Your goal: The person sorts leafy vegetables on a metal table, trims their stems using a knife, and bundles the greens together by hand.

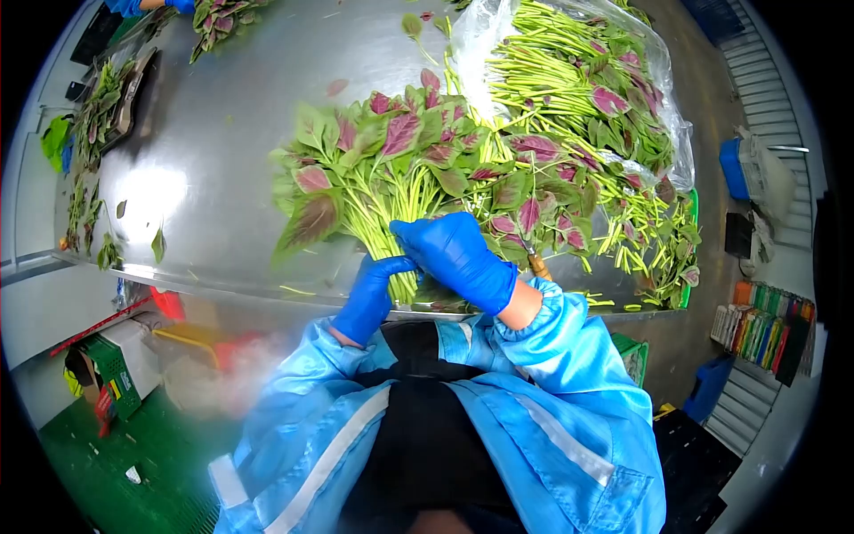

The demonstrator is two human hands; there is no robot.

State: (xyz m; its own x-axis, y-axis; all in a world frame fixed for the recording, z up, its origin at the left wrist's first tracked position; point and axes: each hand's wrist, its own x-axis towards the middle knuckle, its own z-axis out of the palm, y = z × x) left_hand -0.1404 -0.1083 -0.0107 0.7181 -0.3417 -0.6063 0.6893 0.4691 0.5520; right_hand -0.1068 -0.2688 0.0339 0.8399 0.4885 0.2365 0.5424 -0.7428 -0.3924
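Head view: a bunch of green and purple leaves point(382, 169) stands slightly tilted over the near edge of the metal surface point(240, 98), its leafy top away from the person and its cut stems toward the body. The left hand point(369, 292), in a blue glove, has its fingers wrapped around the lower stems. The right hand point(461, 262) (gloved in the same blue) is just above, its fingers curled tight and pinching the stems from the right side. Beside the right wrist lies a wooden handle point(539, 266), its metal end partly hidden among loose leaves point(529, 191). Farther right, short stem pieces point(630, 251) lie scattered near a green rim point(694, 214). Behind them, a clear plastic bag point(478, 53) lies open around a big heap of greens point(569, 76). At the far left, more leaves lie by a dark tray point(135, 96), and another person's gloved hand point(181, 4) touches a smaller bunch point(218, 25).
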